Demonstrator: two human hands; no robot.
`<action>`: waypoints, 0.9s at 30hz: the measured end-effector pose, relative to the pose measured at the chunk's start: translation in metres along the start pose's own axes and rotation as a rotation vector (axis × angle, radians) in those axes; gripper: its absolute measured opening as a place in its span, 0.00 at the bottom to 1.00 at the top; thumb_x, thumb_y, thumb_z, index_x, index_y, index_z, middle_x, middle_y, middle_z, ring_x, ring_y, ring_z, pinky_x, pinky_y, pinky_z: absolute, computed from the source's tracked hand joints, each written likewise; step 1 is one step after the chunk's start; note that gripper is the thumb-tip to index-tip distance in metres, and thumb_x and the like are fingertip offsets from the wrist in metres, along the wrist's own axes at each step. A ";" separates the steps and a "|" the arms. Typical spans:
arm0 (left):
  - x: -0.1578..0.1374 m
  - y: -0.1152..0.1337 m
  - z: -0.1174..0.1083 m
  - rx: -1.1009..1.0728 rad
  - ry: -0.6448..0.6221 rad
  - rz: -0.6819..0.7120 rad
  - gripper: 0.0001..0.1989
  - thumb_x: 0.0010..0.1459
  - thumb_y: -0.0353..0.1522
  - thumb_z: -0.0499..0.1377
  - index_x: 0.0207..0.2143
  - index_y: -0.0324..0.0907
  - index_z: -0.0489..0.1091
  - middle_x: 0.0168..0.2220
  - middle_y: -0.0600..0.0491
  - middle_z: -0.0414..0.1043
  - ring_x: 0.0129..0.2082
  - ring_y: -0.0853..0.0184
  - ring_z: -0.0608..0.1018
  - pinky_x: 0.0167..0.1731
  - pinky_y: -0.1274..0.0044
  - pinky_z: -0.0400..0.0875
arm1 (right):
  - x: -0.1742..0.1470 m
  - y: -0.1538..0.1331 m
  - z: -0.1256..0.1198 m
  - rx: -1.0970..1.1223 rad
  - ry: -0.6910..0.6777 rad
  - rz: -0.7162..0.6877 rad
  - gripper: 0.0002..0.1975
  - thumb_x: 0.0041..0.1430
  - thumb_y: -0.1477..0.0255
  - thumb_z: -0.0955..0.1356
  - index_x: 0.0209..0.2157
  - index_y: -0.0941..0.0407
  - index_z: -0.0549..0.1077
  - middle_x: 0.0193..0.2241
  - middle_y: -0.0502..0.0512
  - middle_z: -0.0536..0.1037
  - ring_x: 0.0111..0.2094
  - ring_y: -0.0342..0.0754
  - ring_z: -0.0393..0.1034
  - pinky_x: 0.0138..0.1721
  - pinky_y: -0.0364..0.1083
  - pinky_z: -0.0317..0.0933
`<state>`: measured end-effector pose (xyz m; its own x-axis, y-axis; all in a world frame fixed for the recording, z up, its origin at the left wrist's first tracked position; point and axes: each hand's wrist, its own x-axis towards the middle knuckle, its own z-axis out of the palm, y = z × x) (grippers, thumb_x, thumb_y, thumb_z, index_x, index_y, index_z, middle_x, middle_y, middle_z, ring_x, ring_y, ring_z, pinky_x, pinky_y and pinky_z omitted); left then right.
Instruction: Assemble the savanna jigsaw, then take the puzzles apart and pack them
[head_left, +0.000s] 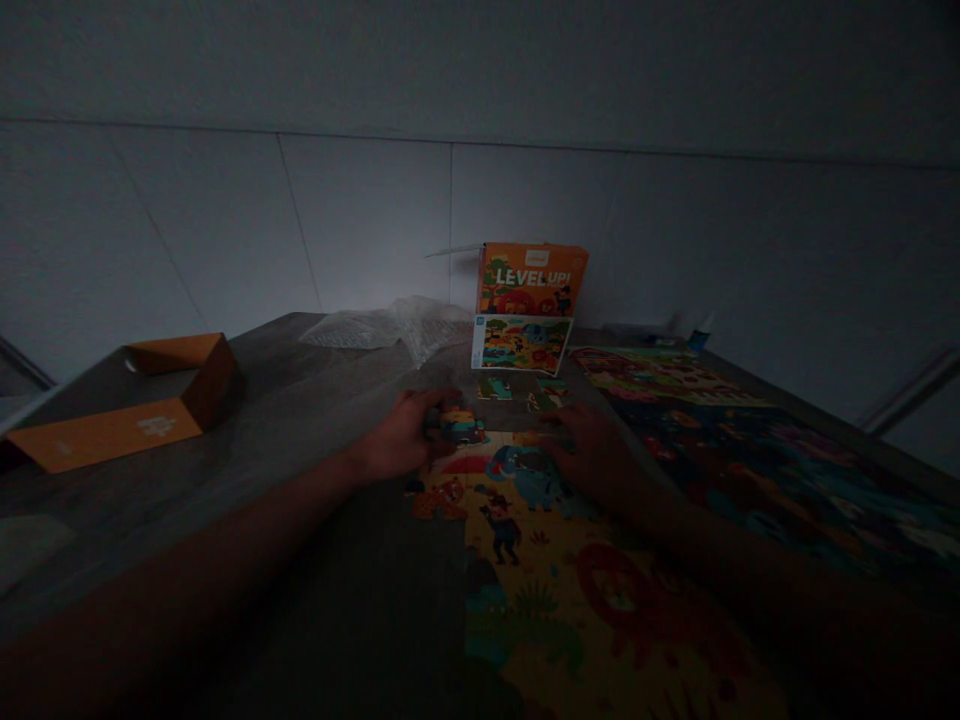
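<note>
In the dim head view, my left hand (405, 435) is curled with its fingertips on a jigsaw puzzle piece (466, 428) at the upper left edge of a partly joined jigsaw puzzle (551, 545). The puzzle shows an elephant, a lion, a crocodile and a person in a hat. My right hand (589, 445) lies flat over its upper right part, fingers stretched out and holding nothing. Just beyond the fingertips are loose pieces, one greenish piece (495, 388) and another group (547, 395). A tiger piece (439, 498) juts out at the left side.
An orange puzzle box (532, 278) stands at the back, a picture card (521, 343) against its front. Crumpled clear plastic (397, 325) lies beside it. An orange box lid (112, 435) sits at left. A dark joined puzzle (787, 470) covers the right side, a small bottle (700, 338) behind.
</note>
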<state>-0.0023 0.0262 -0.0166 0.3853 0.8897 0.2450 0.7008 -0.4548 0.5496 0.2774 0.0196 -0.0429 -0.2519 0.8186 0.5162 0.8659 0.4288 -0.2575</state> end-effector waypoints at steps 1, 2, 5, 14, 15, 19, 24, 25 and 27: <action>0.000 -0.001 0.000 0.010 0.009 0.014 0.29 0.49 0.33 0.63 0.55 0.41 0.66 0.49 0.45 0.70 0.54 0.52 0.69 0.54 0.61 0.65 | 0.000 -0.001 0.000 0.006 0.016 -0.017 0.12 0.57 0.69 0.68 0.42 0.56 0.77 0.42 0.62 0.78 0.44 0.58 0.72 0.48 0.58 0.66; 0.000 -0.002 0.001 0.019 0.013 0.025 0.29 0.49 0.32 0.63 0.55 0.41 0.66 0.49 0.45 0.70 0.53 0.52 0.70 0.54 0.60 0.65 | 0.000 -0.001 -0.001 0.014 0.025 -0.034 0.11 0.58 0.68 0.68 0.42 0.56 0.76 0.42 0.62 0.78 0.45 0.58 0.72 0.48 0.58 0.65; 0.001 -0.007 0.002 0.037 0.022 0.047 0.29 0.50 0.33 0.63 0.55 0.41 0.66 0.48 0.45 0.71 0.53 0.51 0.70 0.53 0.59 0.66 | 0.000 -0.002 -0.002 0.054 0.039 -0.075 0.10 0.58 0.69 0.68 0.41 0.56 0.76 0.41 0.62 0.78 0.45 0.58 0.72 0.47 0.58 0.66; -0.012 0.025 0.001 0.066 0.135 0.540 0.27 0.58 0.33 0.61 0.59 0.45 0.59 0.53 0.46 0.66 0.53 0.57 0.69 0.52 0.63 0.68 | -0.010 -0.019 -0.014 0.204 0.036 -0.348 0.31 0.59 0.62 0.69 0.61 0.53 0.61 0.52 0.63 0.74 0.53 0.60 0.69 0.51 0.61 0.65; -0.015 0.029 0.001 0.062 0.121 0.596 0.28 0.58 0.32 0.61 0.60 0.46 0.57 0.53 0.46 0.65 0.53 0.58 0.69 0.52 0.63 0.68 | -0.011 -0.022 -0.016 0.205 0.043 -0.396 0.32 0.59 0.61 0.69 0.62 0.52 0.59 0.53 0.62 0.73 0.53 0.59 0.69 0.51 0.60 0.65; -0.019 0.037 0.004 0.053 0.089 0.670 0.31 0.59 0.31 0.61 0.62 0.46 0.53 0.55 0.45 0.63 0.55 0.59 0.67 0.54 0.65 0.68 | -0.012 -0.031 -0.021 0.199 0.097 -0.515 0.31 0.60 0.60 0.68 0.62 0.53 0.59 0.51 0.62 0.75 0.50 0.58 0.70 0.49 0.59 0.67; -0.017 0.029 0.007 0.056 0.114 0.622 0.30 0.60 0.29 0.58 0.63 0.45 0.52 0.56 0.45 0.61 0.56 0.60 0.66 0.55 0.65 0.67 | -0.008 -0.030 -0.019 0.178 0.169 -0.543 0.20 0.63 0.65 0.67 0.55 0.57 0.67 0.46 0.62 0.78 0.47 0.56 0.72 0.47 0.56 0.68; -0.016 0.028 0.008 0.047 0.113 0.615 0.29 0.61 0.28 0.58 0.63 0.45 0.53 0.56 0.45 0.61 0.56 0.60 0.66 0.55 0.66 0.67 | -0.007 -0.030 -0.019 0.187 0.169 -0.545 0.18 0.63 0.66 0.67 0.52 0.57 0.69 0.44 0.62 0.78 0.46 0.55 0.73 0.46 0.55 0.68; -0.017 0.026 0.009 0.029 0.102 0.602 0.28 0.62 0.28 0.57 0.63 0.45 0.54 0.57 0.46 0.61 0.57 0.61 0.66 0.56 0.68 0.67 | -0.006 -0.030 -0.018 0.221 0.160 -0.550 0.12 0.63 0.68 0.67 0.47 0.57 0.72 0.40 0.60 0.79 0.43 0.54 0.74 0.45 0.55 0.68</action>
<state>0.0148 -0.0008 -0.0137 0.6604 0.4748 0.5818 0.3944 -0.8786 0.2694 0.2609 -0.0054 -0.0237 -0.5538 0.3943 0.7334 0.5126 0.8555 -0.0728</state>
